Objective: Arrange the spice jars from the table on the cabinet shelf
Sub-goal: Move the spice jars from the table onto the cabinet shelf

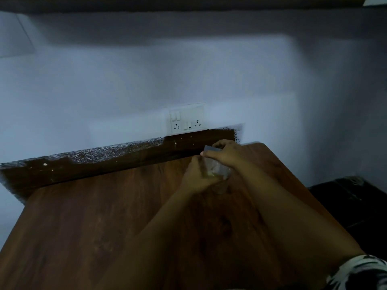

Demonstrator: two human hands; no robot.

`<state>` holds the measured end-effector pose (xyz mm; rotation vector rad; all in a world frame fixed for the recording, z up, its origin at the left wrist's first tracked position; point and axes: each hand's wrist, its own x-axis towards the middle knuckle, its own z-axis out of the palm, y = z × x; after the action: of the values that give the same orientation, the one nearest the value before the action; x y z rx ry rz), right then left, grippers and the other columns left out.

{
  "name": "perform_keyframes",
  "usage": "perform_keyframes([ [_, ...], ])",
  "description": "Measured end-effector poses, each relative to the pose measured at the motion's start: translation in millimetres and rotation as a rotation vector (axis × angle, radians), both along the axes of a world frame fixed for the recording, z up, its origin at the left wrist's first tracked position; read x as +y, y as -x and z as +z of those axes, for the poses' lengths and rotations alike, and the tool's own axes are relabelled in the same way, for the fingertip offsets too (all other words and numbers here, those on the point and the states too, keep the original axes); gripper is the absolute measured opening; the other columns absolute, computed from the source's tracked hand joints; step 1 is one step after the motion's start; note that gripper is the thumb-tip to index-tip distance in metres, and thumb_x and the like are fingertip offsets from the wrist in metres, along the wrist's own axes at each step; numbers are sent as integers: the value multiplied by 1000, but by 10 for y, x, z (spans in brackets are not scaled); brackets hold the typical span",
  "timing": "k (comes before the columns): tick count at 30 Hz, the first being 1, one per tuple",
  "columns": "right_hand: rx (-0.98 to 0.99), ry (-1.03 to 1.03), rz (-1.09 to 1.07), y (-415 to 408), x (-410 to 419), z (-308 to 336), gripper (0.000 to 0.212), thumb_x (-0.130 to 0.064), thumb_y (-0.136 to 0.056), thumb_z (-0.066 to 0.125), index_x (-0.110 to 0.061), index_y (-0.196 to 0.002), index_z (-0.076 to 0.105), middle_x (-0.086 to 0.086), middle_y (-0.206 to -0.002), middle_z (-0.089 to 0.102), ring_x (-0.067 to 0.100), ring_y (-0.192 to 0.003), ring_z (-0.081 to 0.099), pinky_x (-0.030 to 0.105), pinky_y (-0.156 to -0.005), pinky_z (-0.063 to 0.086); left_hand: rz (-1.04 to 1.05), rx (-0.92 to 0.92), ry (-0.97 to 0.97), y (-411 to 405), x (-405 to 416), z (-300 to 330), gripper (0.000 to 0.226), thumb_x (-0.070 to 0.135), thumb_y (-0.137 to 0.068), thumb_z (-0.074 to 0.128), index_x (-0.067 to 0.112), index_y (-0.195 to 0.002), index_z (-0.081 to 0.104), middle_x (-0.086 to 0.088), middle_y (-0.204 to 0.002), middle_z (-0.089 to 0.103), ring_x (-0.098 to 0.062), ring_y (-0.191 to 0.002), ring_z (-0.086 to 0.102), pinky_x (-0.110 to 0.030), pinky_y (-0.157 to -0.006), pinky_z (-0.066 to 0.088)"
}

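Here, both palms on one clear spice jar (217, 171) near the table's (83, 227) far edge, just below the wall socket (186, 120). Left hand (196, 176) wrapped around the body (steadying, likely); right hand (225, 154) clamped over the grey lid, probably for lifting or tightening. No cabinet shelf in view.

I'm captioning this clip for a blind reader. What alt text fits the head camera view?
Two bare hands hold a small clear jar near the far edge of a wooden table: the left hand grips its body, the right hand covers its grey lid. Behind, a white socket plate sits on a pale wall.
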<state>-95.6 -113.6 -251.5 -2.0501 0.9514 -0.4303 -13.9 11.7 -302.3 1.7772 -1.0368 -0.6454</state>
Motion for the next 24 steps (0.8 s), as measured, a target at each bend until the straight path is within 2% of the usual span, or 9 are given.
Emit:
perform_keyframes([
  [2, 22, -7, 18, -37, 40, 16, 63, -60, -62, 81, -24, -111, 65, -6, -109, 60, 12, -94, 58, 20, -65, 45, 19, 24, 1, 9, 18, -8, 93, 46, -62, 86, 19, -134, 33, 1, -129, 53, -17, -112, 58, -37, -91, 55],
  [5, -67, -157, 143, -30, 47, 98, 56, -52, -62, 85, -21, -106, 70, -2, -107, 67, 19, -96, 66, 32, -76, 57, -86, 468, 25, -101, 166, 80, 67, 28, -77, 80, 22, -134, 44, -5, -129, 59, -22, -111, 62, -38, -92, 54],
  [7, -172, -288, 176, -35, 46, 144, 47, -43, -63, 87, -16, -99, 74, 4, -101, 73, 25, -97, 70, 39, -83, 59, -156, 582, 39, -155, 242, 116, 56, 32, -79, 75, 27, -127, 49, -4, -125, 60, -23, -113, 61, -38, -91, 53],
  [10, -159, -212, 94, -120, 106, 156, 45, -48, -61, 86, -16, -91, 73, 1, -92, 72, 20, -86, 71, 31, -67, 58, -42, 311, 35, -100, 211, 153, 85, 41, -65, 87, 26, -133, 38, 2, -126, 56, -15, -109, 61, -31, -87, 55],
  [12, -151, -200, 82, -182, 139, 149, 49, -51, -59, 85, -16, -91, 72, 1, -92, 71, 18, -85, 70, 31, -67, 58, 56, 148, 36, -86, 187, 150, 92, 41, -60, 90, 24, -133, 36, 5, -124, 55, -11, -105, 60, -26, -80, 54],
  [14, -193, -285, 129, -209, 123, 182, 43, -46, -63, 86, -14, -88, 73, 5, -91, 73, 21, -86, 71, 36, -73, 60, 49, 260, 59, -174, 195, 139, 83, 34, -62, 89, 25, -129, 40, -1, -128, 56, -15, -105, 61, -30, -84, 56],
  [17, -264, -389, 236, -189, 38, 305, 18, -33, -74, 82, -16, -78, 76, 7, -83, 75, 21, -78, 70, 30, -65, 56, -94, 603, 87, -296, 212, 232, 83, 20, -70, 83, 20, -139, 37, -8, -131, 56, -23, -112, 62, -38, -91, 55],
  [21, -280, -389, 264, -199, -147, 426, 14, -30, -76, 79, -17, -77, 77, 10, -83, 76, 24, -77, 71, 34, -71, 56, -140, 583, 75, -278, 42, 370, 83, 21, -69, 81, 17, -141, 39, -8, -129, 59, -24, -115, 62, -39, -93, 54],
  [24, -308, -427, 259, -206, -298, 523, 27, -35, -73, 81, -13, -89, 78, 15, -94, 75, 30, -86, 70, 43, -84, 55, -99, 550, 102, -248, -95, 475, 81, 24, -67, 78, 21, -137, 37, -9, -131, 55, -27, -115, 61, -40, -91, 55],
])
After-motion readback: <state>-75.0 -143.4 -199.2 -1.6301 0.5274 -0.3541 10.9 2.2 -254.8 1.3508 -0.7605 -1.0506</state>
